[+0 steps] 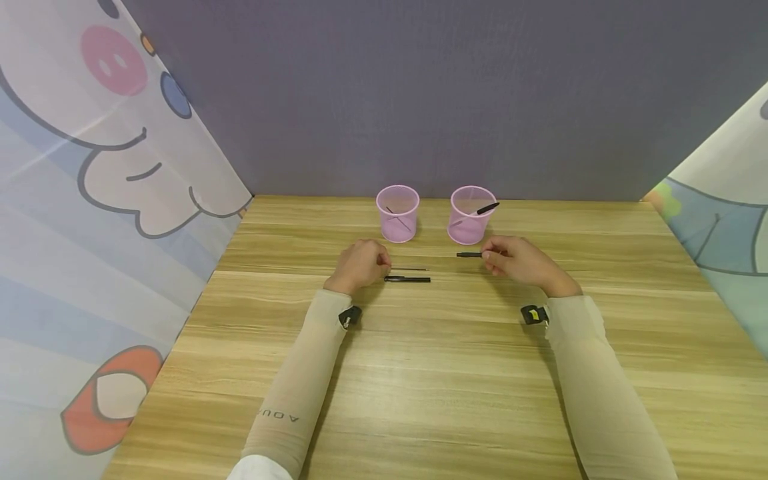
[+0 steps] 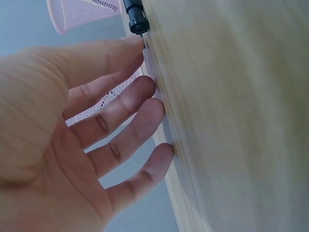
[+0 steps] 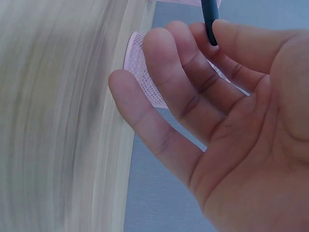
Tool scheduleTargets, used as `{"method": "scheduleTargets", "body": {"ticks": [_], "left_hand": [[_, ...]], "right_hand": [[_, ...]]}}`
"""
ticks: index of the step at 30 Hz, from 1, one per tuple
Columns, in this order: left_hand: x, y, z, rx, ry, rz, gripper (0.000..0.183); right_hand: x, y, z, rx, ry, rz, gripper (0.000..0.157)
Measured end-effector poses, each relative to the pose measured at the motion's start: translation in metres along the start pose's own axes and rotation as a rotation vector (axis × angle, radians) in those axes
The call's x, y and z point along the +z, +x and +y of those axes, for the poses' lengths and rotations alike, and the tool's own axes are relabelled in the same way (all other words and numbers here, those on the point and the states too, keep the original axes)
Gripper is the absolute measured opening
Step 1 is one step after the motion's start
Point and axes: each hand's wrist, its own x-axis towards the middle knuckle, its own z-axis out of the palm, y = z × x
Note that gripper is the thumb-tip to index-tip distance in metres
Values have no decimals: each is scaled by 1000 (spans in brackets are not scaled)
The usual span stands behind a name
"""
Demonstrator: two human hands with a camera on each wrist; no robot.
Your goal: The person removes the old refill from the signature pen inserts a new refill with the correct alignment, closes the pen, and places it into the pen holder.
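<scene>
My left hand [image 1: 362, 264] is low over the table, thumb and index finger pinching one end of a thin pen refill [image 1: 411, 269]; the other fingers are spread loosely, their tips close to the wood in the left wrist view. Just in front of the refill lies a black pen piece with a clip [image 1: 408, 279], its end [image 2: 139, 23] showing beyond the thumb. My right hand [image 1: 515, 259] pinches a short black pen barrel [image 1: 469, 255] between thumb and index finger, the barrel pointing left. Its remaining fingers are loosely bent and hold nothing.
Two pink mesh cups stand at the back of the wooden table [image 1: 420, 393]. Thin dark sticks are inside the left cup [image 1: 398, 230]; a black pen part [image 1: 489, 208] leans out of the right cup [image 1: 467, 233]. A grey panel [image 1: 444, 100] rises behind them.
</scene>
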Motion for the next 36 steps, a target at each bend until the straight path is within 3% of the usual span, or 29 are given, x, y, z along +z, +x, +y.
{"method": "scheduleTargets", "body": {"ticks": [11,26,31,36], "left_hand": [[-5,-1,4,-8,-42,50,4],[-16,1,6,65,-19,285,11],[-22,3,9,71,-38,336,11],[-37,15,12,67,-36,355,11]], "right_hand": [[0,0,-1,-10,-26,14,18],[2,3,1,-26,-8,19,18],[3,3,2,-36,-4,20,18],[2,2,0,-26,-1,24,17]]}}
